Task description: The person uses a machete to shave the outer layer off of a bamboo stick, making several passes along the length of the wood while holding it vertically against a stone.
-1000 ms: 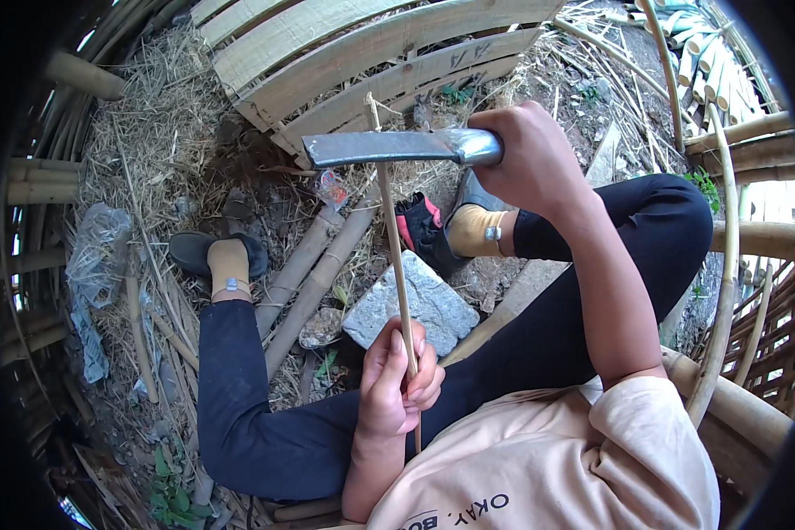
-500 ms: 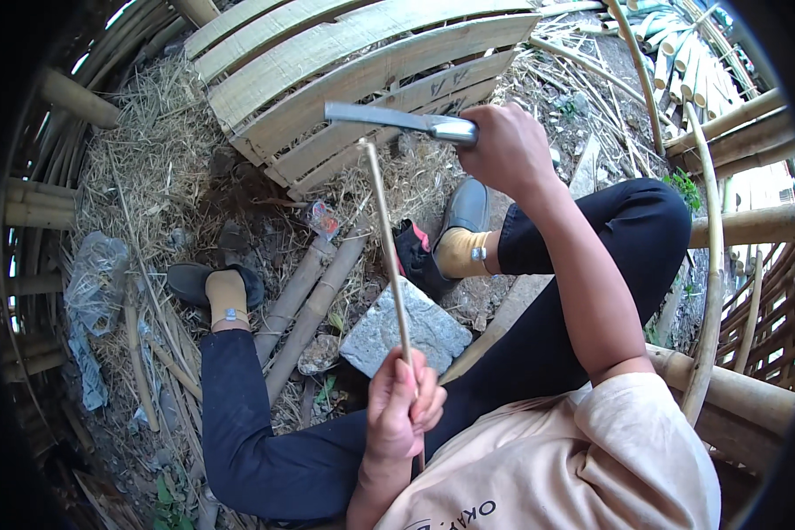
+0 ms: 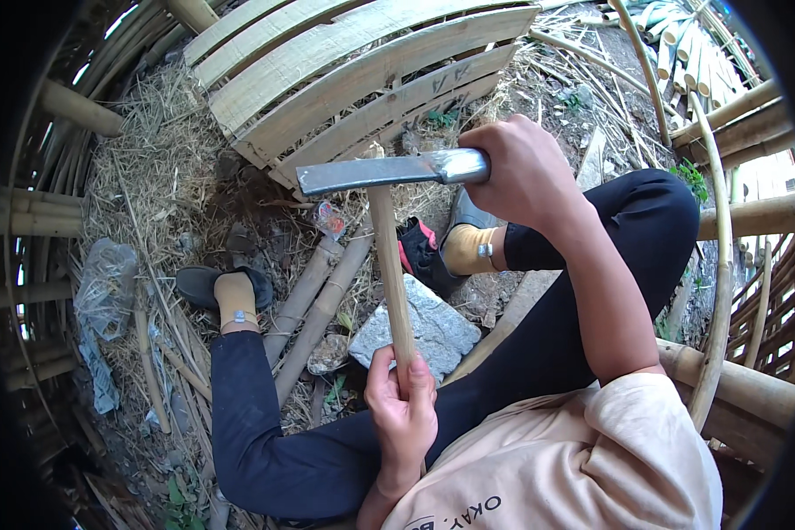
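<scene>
My right hand point(image 3: 523, 172) is closed around the metal handle of a broad-bladed knife point(image 3: 371, 175), held out to the left. Its flat, squared-off blade crosses over the upper end of a long wooden stick point(image 3: 392, 274). The stick stands nearly upright in view, a short tip showing above the blade. Whether blade and wood touch, I cannot tell. Lower down, my left hand point(image 3: 402, 411) grips the stick, fingers curled round it near my lap. A pale stone block point(image 3: 415, 327) lies on the ground behind the stick.
A slatted wooden crate point(image 3: 362, 66) stands ahead on straw. Two bamboo poles point(image 3: 322, 309) lie between my feet. To the left is a clear plastic bag point(image 3: 106, 287); cut bamboo point(image 3: 689, 49) is piled at far right. Bamboo rails point(image 3: 760, 219) run along the right side.
The knife has come down and toward me, its blade now crossing the stick just below the tip. The stick has turned, showing a broader face, and my left hand has shifted its grip.
</scene>
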Demonstrator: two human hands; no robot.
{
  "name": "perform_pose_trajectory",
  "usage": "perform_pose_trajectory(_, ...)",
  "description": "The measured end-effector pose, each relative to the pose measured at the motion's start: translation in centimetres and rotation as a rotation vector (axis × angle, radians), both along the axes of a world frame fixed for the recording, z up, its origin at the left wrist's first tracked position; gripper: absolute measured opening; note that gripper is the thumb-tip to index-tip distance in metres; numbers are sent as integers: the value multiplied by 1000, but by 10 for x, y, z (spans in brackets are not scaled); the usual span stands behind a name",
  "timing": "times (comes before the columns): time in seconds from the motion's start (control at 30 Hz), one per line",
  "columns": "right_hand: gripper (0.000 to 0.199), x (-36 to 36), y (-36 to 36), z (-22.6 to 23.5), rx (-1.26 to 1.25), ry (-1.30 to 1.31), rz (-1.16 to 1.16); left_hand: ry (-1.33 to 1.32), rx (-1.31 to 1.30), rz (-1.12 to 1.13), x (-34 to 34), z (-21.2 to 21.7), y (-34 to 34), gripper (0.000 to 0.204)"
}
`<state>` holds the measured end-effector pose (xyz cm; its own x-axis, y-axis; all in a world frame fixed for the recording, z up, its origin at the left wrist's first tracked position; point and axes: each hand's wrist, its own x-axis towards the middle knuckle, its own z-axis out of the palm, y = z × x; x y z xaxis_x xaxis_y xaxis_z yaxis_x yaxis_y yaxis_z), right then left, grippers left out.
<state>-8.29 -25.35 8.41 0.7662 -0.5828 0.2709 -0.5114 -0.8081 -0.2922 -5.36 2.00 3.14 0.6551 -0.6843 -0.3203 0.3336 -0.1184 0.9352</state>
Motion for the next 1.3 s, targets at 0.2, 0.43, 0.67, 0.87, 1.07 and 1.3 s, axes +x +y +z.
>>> perform_pose_trajectory(0.2, 21, 3, 3, 1, 76, 141, -107, -303, 176, 35, -10, -6, 1, 17)
perform_pose_trajectory(0.43, 17, 18, -24, -10, 6, 197, -275, -548, 162, 37, -26, 9, 6, 19)
perform_pose_trajectory(0.67, 29, -4, -15, 28, 216, -144, -348, -278, 171, 116, -7, -6, 8, 18)
perform_pose_trajectory(0.87, 19, 11, 7, 23, 107, 127, -75, -110, 111, 98, 8, -14, 11, 16)
perform_pose_trajectory(1.07, 17, 22, 19, -12, 101, 152, 19, -218, 168, 137, 5, -10, 11, 17)
perform_pose_trajectory(1.3, 21, 22, 10, -23, 21, 144, -114, -499, 240, 169, -8, 0, 5, 19)
